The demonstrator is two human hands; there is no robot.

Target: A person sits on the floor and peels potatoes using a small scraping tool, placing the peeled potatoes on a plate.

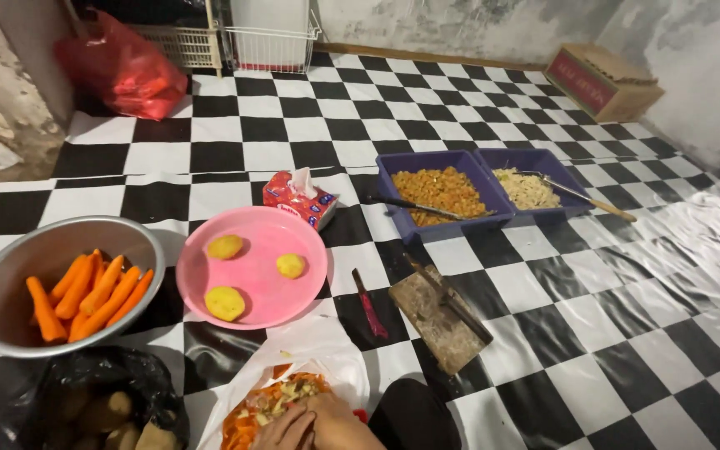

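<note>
At the bottom edge, my left hand (283, 431) and my right hand (340, 422) lie close together on a heap of orange and pale vegetable peelings (252, 412). The peelings sit on a white plastic bag (318, 342). Only part of each hand shows, so their grip is unclear. Just beyond the bag is a pink plate (252, 275) with three peeled yellow potatoes (225, 303). A red-handled small knife (368, 304) lies right of the plate. Beside it is a worn wooden cutting board (439, 321) with a dark blade across it.
A metal bowl (10, 250) of peeled carrots (93, 296) stands left, with a black bag of potatoes (102, 408) below it. Two blue tubs hold diced orange pieces (439, 192) and pale shreds (527, 187). Tissue pack (297, 198), red bag (122, 67), cardboard box (602, 79) lie farther off.
</note>
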